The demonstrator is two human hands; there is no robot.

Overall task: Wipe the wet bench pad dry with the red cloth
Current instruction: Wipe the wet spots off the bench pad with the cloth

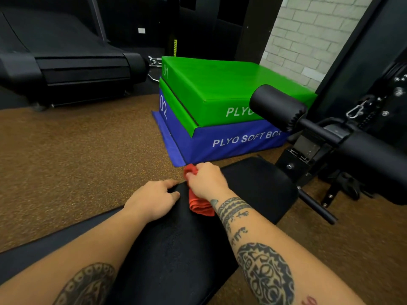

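The black bench pad (253,190) runs from the bottom of the view up to the centre. My right hand (206,179) grips the bunched red cloth (199,204) on the pad near its left edge; one end of the cloth pokes out above my fingers, the rest trails below my wrist. My left hand (152,201) rests on the pad's left edge just beside the cloth, fingers spread and relaxed. A faintly darker, textured patch shows on the pad lower down, between my forearms.
Stacked green and blue plyo soft boxes (220,119) stand just beyond the pad. A black foam roller (277,106) and the bench frame (312,155) lie to the right. A treadmill (66,62) sits at the far left. Brown speckled floor (77,155) surrounds the bench.
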